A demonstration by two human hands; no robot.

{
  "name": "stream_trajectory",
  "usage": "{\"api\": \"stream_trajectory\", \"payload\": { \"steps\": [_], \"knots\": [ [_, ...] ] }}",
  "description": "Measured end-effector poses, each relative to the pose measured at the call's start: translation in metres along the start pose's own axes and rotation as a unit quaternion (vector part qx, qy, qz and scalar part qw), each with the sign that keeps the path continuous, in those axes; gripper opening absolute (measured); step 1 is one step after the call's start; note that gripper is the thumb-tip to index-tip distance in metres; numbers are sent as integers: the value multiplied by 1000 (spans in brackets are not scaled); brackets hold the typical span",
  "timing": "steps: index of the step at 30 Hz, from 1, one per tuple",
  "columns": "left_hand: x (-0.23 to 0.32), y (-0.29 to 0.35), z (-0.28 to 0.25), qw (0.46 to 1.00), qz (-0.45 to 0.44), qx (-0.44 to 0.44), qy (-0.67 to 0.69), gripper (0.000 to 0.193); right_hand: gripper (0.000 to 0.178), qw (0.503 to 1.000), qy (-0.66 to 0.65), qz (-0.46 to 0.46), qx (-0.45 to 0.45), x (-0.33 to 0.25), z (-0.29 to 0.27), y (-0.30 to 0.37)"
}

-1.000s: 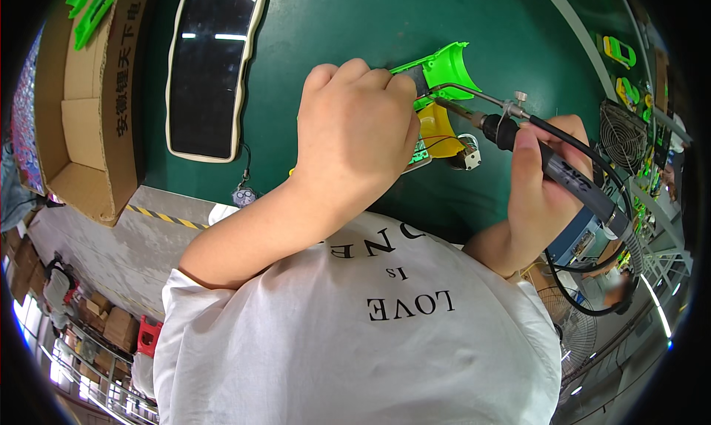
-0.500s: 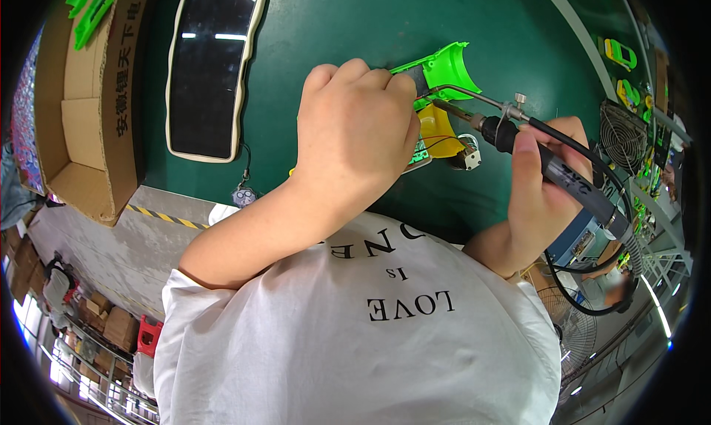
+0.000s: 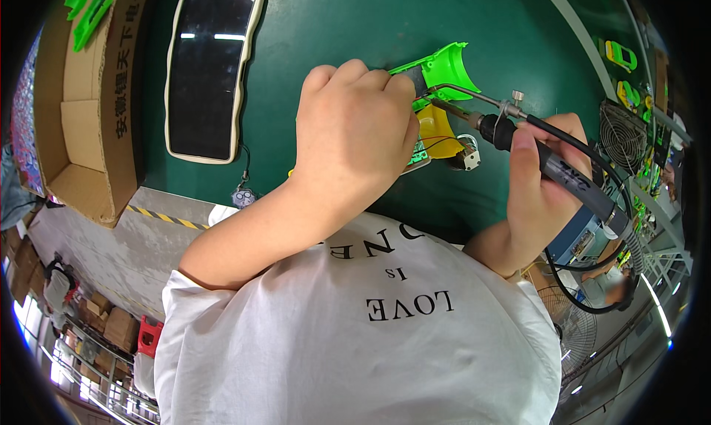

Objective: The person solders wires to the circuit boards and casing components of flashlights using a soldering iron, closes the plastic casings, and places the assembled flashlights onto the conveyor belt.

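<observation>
My left hand (image 3: 355,132) is closed over a bright green plastic shell (image 3: 444,66) that lies on the dark green table (image 3: 333,25), and it hides most of the part. A yellow piece (image 3: 437,132) with thin wires and a small metal part (image 3: 468,155) pokes out beside the hand. My right hand (image 3: 537,184) grips a black soldering iron (image 3: 563,169). Its metal tip (image 3: 444,108) reaches left to the yellow piece, right next to my left fingers.
A phone in a pale case (image 3: 211,69) lies screen up at the left, a charm hanging from it. A cardboard box (image 3: 81,121) with green parts stands at the far left. A small fan (image 3: 622,136) and green toy parts (image 3: 621,55) sit at the right edge.
</observation>
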State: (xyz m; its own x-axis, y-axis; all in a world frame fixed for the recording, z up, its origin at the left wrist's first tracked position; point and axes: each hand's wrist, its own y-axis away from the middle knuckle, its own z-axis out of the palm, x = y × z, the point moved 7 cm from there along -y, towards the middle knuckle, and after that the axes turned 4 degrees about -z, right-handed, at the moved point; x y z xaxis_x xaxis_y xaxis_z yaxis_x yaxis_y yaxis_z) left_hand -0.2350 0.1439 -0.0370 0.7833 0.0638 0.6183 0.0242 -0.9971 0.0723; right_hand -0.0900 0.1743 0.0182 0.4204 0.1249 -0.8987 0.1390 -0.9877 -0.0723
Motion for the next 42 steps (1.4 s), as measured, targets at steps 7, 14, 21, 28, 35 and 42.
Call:
{"api": "stream_trajectory", "payload": {
  "steps": [7, 14, 21, 28, 35, 42],
  "knots": [
    [-5, 1, -2, 1000, 0, 0, -3, 5, 9, 999, 30, 13, 7, -6, -3, 1],
    [-7, 4, -4, 1000, -6, -6, -7, 5, 7, 995, 59, -18, 84, 1, -23, 3],
    [-11, 5, -4, 1000, 0, 3, 3, 6, 8, 987, 36, -48, 146, 2, -29, 4],
    [-13, 6, -6, 1000, 2, 4, -4, 6, 8, 990, 34, -50, 126, 1, -25, 4],
    [-12, 10, -8, 1000, 5, 10, -14, 6, 9, 990, 51, -55, 118, 2, -25, 7],
    [-13, 13, -11, 1000, -5, 3, -14, 6, 9, 991, 44, -52, 120, 3, -24, 9]
  ]
}}
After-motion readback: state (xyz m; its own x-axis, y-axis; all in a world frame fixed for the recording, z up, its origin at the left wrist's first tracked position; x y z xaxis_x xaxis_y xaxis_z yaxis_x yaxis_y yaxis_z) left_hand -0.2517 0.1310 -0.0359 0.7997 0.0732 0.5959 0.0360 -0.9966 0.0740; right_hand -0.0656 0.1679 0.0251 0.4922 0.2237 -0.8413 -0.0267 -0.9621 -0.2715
